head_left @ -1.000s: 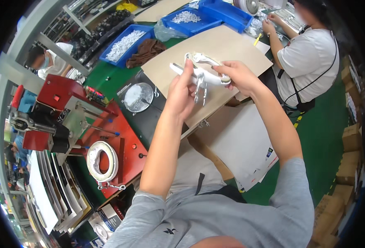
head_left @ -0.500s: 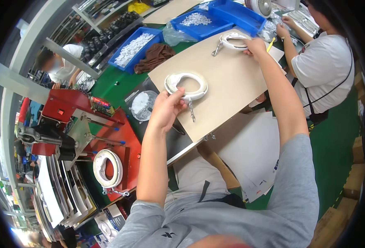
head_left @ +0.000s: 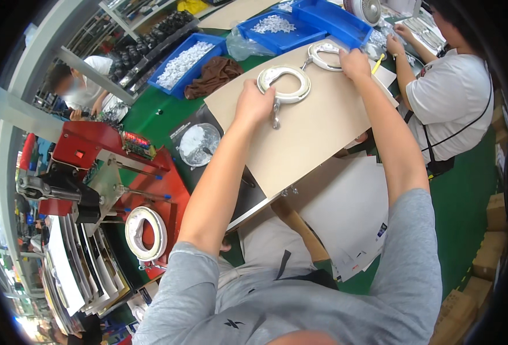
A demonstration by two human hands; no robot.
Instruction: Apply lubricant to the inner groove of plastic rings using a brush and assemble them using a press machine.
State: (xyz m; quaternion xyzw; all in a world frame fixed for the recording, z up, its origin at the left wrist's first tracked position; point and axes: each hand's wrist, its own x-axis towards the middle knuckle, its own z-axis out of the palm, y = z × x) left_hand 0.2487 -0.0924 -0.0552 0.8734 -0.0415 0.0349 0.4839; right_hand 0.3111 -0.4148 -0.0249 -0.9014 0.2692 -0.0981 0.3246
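Note:
My left hand (head_left: 255, 103) grips the near left side of a white oval ring (head_left: 303, 87), thumb on top. A short metal chain or clasp (head_left: 276, 115) hangs from that ring's near side. My right hand (head_left: 354, 63) has its fingers around the right side of a second white ring (head_left: 326, 66), farther off and to the right. That one also carries a metal fitting, which comes close to the first ring. Both rings are over the beige board (head_left: 300, 144). A third white ring (head_left: 132, 233) rests on the red press (head_left: 176, 213) at left.
Blue trays (head_left: 192, 80) of small white parts and a brown cloth (head_left: 215, 75) lie beyond the board. A clear plastic tub (head_left: 199, 144) sits left of it. One co-worker (head_left: 449, 103) works at right, another (head_left: 87, 86) at far left. Cardboard boxes (head_left: 490, 253) line the right side.
My left hand has moved away from me and to the right with its ring, close beside the other ring. My right hand has barely shifted.

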